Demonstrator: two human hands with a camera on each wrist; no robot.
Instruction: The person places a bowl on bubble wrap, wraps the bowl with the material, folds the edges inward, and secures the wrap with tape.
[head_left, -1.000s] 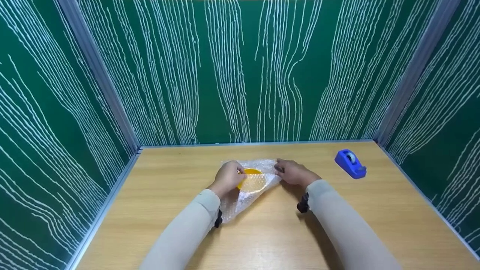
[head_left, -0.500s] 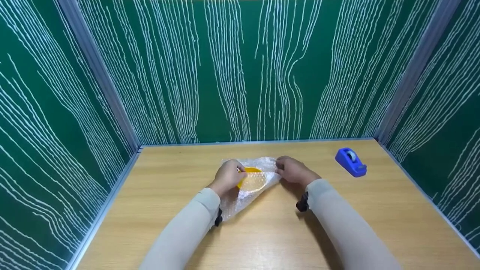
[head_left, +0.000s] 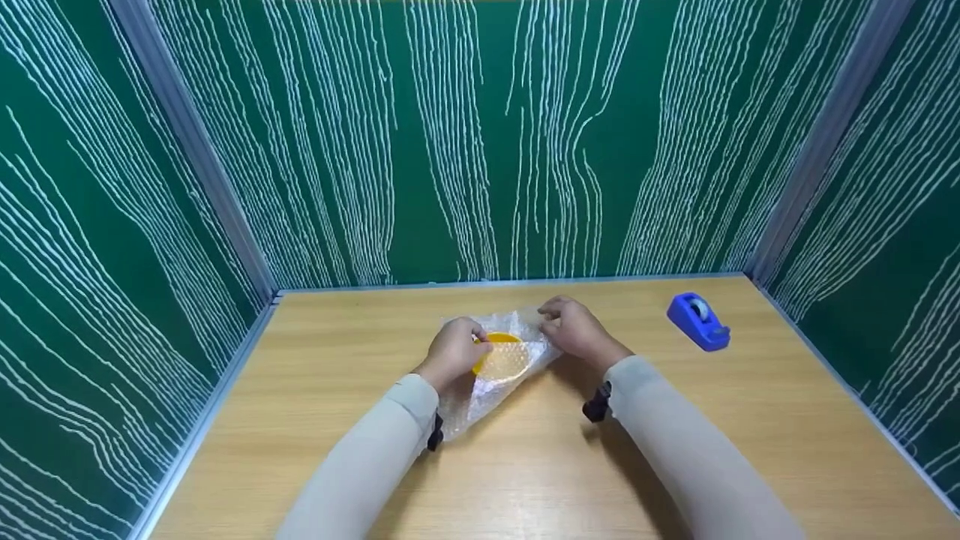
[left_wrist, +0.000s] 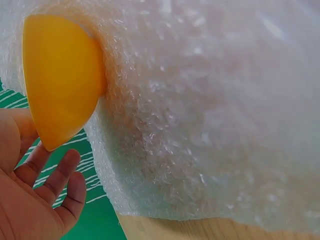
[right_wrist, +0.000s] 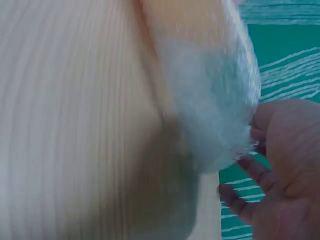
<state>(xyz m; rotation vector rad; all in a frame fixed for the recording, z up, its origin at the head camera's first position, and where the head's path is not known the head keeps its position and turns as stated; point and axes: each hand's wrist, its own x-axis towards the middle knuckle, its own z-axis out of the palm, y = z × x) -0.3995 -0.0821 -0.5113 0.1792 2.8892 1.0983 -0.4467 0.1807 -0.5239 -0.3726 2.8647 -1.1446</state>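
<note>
A yellow bowl [head_left: 507, 338] lies on a sheet of bubble wrap [head_left: 491, 397], with part of the sheet folded over it. My left hand [head_left: 452, 349] pinches the bowl's rim and the wrap's folded edge from the left. In the left wrist view the bare yellow side of the bowl [left_wrist: 62, 75] shows between the fingers and the wrap [left_wrist: 200, 125]. At the sheet's right end my right hand [head_left: 576, 328] holds the edge between thumb and fingers. The right wrist view has that hand [right_wrist: 287, 165] at the rounded end of the wrap [right_wrist: 215, 110], its other fingers loosely bent.
A blue tape dispenser [head_left: 697, 322] stands at the back right of the wooden table [head_left: 337, 337]. Green panels [head_left: 525, 150] with wavy white lines rise behind and on both sides, joined by grey metal posts [head_left: 817, 142].
My right hand has shifted slightly left and up along the wrap's right end, its fingers lifting and spreading. The left hand keeps its grip on the bowl's rim.
</note>
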